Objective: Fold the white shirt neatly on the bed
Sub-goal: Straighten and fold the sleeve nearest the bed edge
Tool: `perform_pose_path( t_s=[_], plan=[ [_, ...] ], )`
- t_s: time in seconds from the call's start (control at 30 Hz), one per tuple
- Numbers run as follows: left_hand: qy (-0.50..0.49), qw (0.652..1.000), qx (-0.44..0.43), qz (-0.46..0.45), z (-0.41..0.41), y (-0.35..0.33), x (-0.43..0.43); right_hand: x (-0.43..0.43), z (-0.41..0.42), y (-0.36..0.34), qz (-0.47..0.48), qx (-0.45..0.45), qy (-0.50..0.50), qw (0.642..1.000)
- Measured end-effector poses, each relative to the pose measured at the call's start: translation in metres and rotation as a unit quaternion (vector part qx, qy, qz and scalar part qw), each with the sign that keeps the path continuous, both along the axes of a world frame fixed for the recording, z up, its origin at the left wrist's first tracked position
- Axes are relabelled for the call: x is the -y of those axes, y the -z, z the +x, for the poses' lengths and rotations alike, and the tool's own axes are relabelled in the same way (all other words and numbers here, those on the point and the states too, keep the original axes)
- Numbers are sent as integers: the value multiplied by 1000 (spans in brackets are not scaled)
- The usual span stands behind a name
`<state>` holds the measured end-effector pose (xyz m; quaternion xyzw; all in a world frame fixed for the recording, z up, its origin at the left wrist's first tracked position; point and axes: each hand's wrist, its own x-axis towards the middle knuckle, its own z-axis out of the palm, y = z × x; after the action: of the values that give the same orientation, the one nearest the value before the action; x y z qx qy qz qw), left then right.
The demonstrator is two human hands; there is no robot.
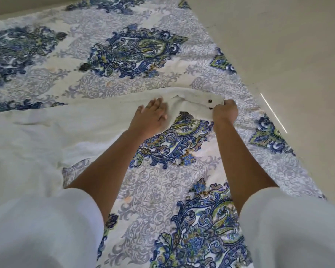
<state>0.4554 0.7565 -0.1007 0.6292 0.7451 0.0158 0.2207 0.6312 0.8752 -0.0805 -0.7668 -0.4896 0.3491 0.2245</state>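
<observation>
Our L hand (150, 116) lies flat, fingers straight, on the shirt (46, 132); R hand (225, 111) grips its cuff (197, 105) on the bed (159, 188).

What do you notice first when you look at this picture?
In the middle, the left hand presses flat on the white shirt while the right hand grips its cuff by two dark buttons. All around spreads the bedsheet with big blue swirly patterns.
</observation>
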Motion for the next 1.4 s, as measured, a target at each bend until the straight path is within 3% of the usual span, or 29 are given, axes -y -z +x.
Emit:
perform_pose_path(
  t_s=[0.13,0.3,0.4,0.47,0.53,0.67,0.77,0.8,0.87,0.93,1.0,1.07,1.17,1.23,1.3,1.37,1.4],
  plan=[
    [2,1000,-4,-21,7,6,-11,-34,1,-12,91,97,-79,988],
    [-16,1000,-17,-1,14,21,-6,-41,6,-2,105,150,-99,978],
    [-30,998,-51,25,23,31,-1,-9,-10,7,209,207,-242,925],
    [-38,997,-55,30,27,33,-1,26,-33,17,190,208,-452,846],
    [-21,997,-65,22,20,33,4,48,-43,35,139,243,-568,774],
    [-38,994,-101,22,-30,31,57,30,-37,46,72,312,-503,803],
    [-109,986,-123,18,-74,27,115,47,-56,37,41,304,-432,848],
    [-141,982,-127,10,-83,25,131,66,-71,33,53,293,-441,847],
    [-182,976,-117,5,-92,24,152,119,-109,33,96,250,-546,794],
    [-160,981,-105,-7,-94,25,164,157,-133,38,108,227,-639,727],
    [-158,981,-115,0,-108,21,179,163,-143,45,111,268,-634,717],
    [-192,972,-134,1,-130,16,203,150,-135,55,124,295,-587,744],
    [-206,967,-148,11,-164,16,248,138,-134,46,67,309,-490,812],
    [-213,968,-135,6,-177,16,262,156,-157,39,85,298,-477,823],
    [-230,967,-110,18,-187,17,266,194,-194,41,149,272,-558,770],
    [-235,968,-90,24,-196,21,268,224,-220,43,159,257,-668,680],
    [-246,965,-91,23,-202,21,270,227,-225,44,149,257,-679,671]
  ],
)
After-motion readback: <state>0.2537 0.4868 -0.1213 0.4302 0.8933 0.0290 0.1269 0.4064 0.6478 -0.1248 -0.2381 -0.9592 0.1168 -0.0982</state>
